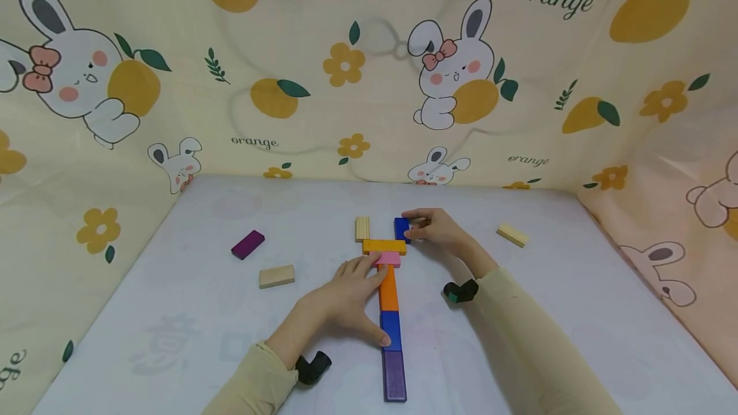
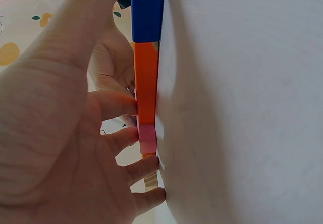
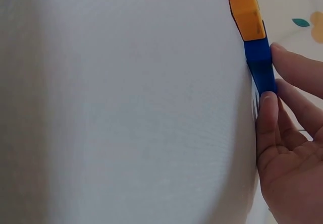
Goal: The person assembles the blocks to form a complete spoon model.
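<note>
A line of blocks lies flat on the white table: a purple block (image 1: 394, 376), a blue block (image 1: 391, 328), an orange block (image 1: 389, 290) and a pink block (image 1: 393, 260). Across its far end is a yellow block (image 1: 384, 246). Beyond that, a ribbed wooden block (image 1: 362, 228) extends at the left and a second blue block (image 1: 401, 228) at the right. My right hand (image 1: 441, 230) pinches this far blue block with thumb and fingers at its side and end. Fingers spread, my left hand (image 1: 348, 293) rests along the line, thumb at the nearer blue block, fingertips by the pink one.
Loose on the left are a dark purple block (image 1: 248, 244) and a plain wooden block (image 1: 277, 276). Another ribbed wooden block (image 1: 512, 235) lies at the right. A patterned cloth (image 1: 380, 107) with rabbits and oranges rises behind the table and along its sides.
</note>
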Tool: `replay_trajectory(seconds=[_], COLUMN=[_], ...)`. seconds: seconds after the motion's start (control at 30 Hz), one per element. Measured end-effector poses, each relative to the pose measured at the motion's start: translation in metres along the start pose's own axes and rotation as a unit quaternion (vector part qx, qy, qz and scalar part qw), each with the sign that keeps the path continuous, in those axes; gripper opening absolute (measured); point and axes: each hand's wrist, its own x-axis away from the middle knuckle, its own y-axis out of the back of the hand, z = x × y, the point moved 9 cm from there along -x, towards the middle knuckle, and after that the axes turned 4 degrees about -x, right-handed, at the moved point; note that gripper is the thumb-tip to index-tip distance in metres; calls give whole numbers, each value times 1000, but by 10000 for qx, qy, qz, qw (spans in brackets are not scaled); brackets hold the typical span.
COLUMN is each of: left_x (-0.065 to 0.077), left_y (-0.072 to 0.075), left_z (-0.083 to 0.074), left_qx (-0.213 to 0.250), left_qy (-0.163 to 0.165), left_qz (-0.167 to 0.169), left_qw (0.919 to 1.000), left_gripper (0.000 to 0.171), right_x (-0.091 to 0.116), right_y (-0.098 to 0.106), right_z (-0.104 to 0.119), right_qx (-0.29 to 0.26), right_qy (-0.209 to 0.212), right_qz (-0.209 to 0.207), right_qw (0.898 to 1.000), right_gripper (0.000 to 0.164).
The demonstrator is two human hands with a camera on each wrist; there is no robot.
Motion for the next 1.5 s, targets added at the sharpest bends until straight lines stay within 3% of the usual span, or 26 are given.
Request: replay_trajectory(seconds=[0.33, 0.43, 0.63, 0.93, 1.03, 1.23, 1.37, 1.5], left_x=[1, 2, 3, 2, 1, 1, 1, 1], left_y=[-1, -2, 1, -1, -2, -2, -1, -2], left_z=[-1, -2, -2, -1, -1, -2, -1, 0], left_qx=[-41, 40, -14, 39, 52, -3, 40, 82], left_qy=[-38, -27, -54, 0, 29, -1, 49, 91], left_qz=[-47, -39, -81, 40, 57, 3, 12, 23], left_qw=[10000, 10000, 10000, 10000, 10000, 10000, 10000, 9999], left_gripper=[122, 122, 122, 122, 122, 123, 122, 122], right_x=[4, 14, 54, 100, 111, 127, 130, 131], right_y=[2, 10, 46, 110, 129, 164, 176, 185], right_z=[-3, 3, 21, 0, -12, -39, -49, -58], right_qx=[-255, -411, -967, -866, -735, -504, -409, -290], right_qy=[-86, 3, 386, 743, 648, 8, -299, -264], right_qz=[-56, -293, -1122, -1810, -2028, -2486, -2590, -2584], right_qw=[9996, 9987, 9882, 9768, 9743, 9673, 9645, 9652], right_gripper=[50, 51, 47, 46, 46, 58, 65, 62])
